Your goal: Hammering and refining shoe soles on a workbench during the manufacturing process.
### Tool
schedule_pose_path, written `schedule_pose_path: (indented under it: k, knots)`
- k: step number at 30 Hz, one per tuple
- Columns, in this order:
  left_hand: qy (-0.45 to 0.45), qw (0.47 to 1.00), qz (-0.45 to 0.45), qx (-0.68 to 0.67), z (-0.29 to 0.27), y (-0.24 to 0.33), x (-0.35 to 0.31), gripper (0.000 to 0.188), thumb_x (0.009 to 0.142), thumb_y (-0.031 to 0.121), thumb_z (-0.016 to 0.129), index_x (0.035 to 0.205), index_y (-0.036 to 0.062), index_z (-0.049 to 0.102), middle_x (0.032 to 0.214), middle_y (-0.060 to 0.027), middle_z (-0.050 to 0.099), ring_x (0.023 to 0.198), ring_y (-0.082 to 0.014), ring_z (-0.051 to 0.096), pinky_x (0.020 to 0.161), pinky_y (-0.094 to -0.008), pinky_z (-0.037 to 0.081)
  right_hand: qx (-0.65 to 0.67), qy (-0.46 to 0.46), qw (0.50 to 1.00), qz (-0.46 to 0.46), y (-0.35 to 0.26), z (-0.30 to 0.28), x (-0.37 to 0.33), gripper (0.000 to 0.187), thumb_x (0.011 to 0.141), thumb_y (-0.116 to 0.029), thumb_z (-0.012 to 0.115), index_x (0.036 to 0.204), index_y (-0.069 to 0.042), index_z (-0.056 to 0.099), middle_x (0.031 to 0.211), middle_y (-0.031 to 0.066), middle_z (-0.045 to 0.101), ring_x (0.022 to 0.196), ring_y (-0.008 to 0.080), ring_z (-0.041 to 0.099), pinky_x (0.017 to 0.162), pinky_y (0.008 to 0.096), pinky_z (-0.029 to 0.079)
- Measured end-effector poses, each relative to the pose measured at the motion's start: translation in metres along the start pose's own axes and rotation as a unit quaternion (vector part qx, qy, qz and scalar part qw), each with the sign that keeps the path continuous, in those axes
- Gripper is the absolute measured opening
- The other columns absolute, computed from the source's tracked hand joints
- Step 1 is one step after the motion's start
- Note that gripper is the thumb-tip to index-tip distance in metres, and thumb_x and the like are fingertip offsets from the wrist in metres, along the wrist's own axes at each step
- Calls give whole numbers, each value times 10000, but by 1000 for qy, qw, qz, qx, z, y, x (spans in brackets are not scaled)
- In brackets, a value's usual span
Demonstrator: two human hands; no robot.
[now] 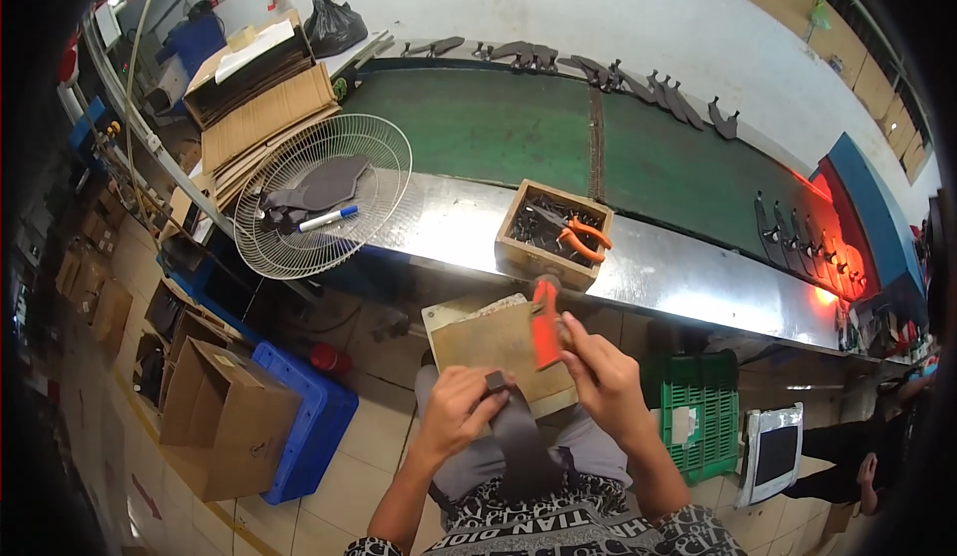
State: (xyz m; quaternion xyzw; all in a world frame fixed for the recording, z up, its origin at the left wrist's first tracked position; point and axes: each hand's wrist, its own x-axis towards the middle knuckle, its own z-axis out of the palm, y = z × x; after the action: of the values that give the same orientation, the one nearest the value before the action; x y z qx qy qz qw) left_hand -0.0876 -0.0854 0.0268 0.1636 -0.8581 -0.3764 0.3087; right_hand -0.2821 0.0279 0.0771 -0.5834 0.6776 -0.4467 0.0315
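Note:
My left hand (454,412) is closed around the end of a dark grey, curved strap-like piece (521,431) that hangs down over my lap. A small squarish dark end pokes out beside the thumb. In my right hand (603,377) is a red tool (545,332), held upright and slightly blurred, so its exact kind is unclear. The tool is just right of a tan board (483,342) in front of my lap. Beyond my hands, on the metal ledge, a wooden box (543,260) holds small dark parts and orange-handled pliers (583,239).
A wire basket (384,222) with dark pieces and a marker (329,219) sits at left. A green conveyor belt (478,123) runs behind; dark pieces line its far edge and stand near the red-glowing blue machine (877,207). Blue (329,412) and green crates (698,407) flank me.

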Motion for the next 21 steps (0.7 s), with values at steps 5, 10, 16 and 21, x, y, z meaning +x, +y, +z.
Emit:
schedule_pose_path:
  k: [5, 10, 16, 21]
  knots:
    - [-29, 975, -71, -209, -18, 54, -6, 207, 919, 147, 579, 1001, 1, 701, 964, -101, 712, 885, -234, 658, 812, -322, 474, -108, -122, 985, -66, 33, 35, -15, 456, 860, -130, 681, 1301, -89, 571, 919, 102, 617, 709, 272, 607, 566, 374, 501]
    - [-96, 927, -168, -321, -15, 74, -12, 229, 944, 165, 574, 1014, -9, 705, 933, -111, 710, 756, -190, 624, 717, -298, 474, -220, -159, 954, -125, 26, 31, -7, 365, 840, -186, 681, 1197, -118, 644, 1129, 120, 628, 1079, 314, 561, 917, 425, 421]
    - [-171, 868, -191, -424, -14, 85, -5, 253, 957, 191, 572, 1039, -6, 709, 938, -112, 706, 856, -183, 662, 787, -292, 486, 386, -282, 878, -3, 0, -14, 2, 247, 879, -209, 677, 1010, 1, 684, 1014, 147, 662, 942, 270, 623, 830, 373, 481]
    - [-224, 857, -155, -437, -8, 86, 4, 270, 966, 224, 574, 1046, 6, 712, 928, -106, 692, 886, -185, 657, 808, -293, 483, 492, -309, 813, -19, 2, -22, 6, 323, 883, -285, 694, 963, 28, 670, 956, 154, 651, 869, 272, 629, 775, 364, 499]
